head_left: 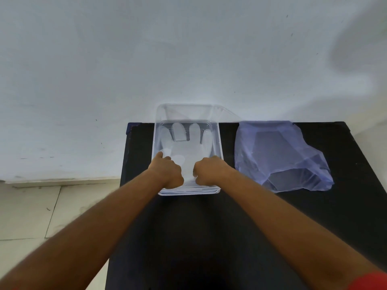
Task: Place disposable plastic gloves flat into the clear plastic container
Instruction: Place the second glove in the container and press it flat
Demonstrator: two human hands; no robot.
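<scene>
- Glove (189, 150) is laid flat in the clear container (219, 143), digits spread toward the far end.
- Cuff is pinned by left hand (167, 172) and right hand (209, 171), fingers curled onto it, judged to keep it smooth.

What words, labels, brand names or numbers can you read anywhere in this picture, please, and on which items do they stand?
None: no readable text shows in this view.
Clear plastic container: no label or embossed mark can be made out.
Disposable glove lying in it: plain.
Bluish plastic bag to its right: no print visible.
Black table and white wall: only small marks, no lettering.
</scene>
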